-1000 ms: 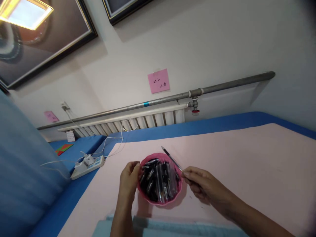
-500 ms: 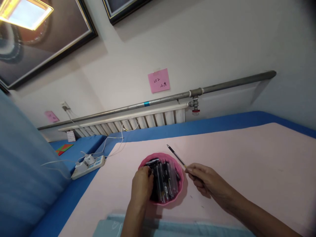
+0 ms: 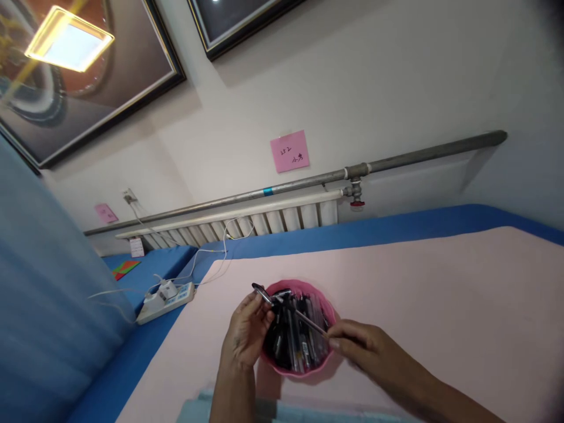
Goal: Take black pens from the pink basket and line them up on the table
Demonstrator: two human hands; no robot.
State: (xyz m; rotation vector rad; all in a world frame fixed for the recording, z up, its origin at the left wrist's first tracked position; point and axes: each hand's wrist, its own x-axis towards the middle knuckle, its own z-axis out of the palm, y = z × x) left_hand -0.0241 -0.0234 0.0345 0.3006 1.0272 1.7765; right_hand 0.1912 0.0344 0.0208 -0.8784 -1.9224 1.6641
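Note:
A pink scalloped bowl (image 3: 326, 299) full of black and clear pen parts (image 3: 295, 338) sits on the pink sheet. Above its left rim, my left hand (image 3: 247, 332) pinches a small dark, shiny piece that looks like a pen cap (image 3: 263, 294). My right hand (image 3: 363, 349), at the bowl's right rim, is closed on a slim pen (image 3: 312, 322). Its tip points up and left over the bowl toward the cap. Whether tip and cap touch, I cannot tell.
Beneath lies a pink sheet (image 3: 418, 305) on a blue-edged surface (image 3: 396, 224). A white power strip (image 3: 167, 304) with cords is at the left, beside a blue curtain (image 3: 48, 282). Folded light-blue cloth (image 3: 317, 414) lies in front. A radiator (image 3: 282, 220) and pipe (image 3: 308, 181) run along the wall.
My left hand has come up out of the bowl's left side with the cap. My right hand has brought the pen left and lower, over the bowl. The view has shifted slightly.

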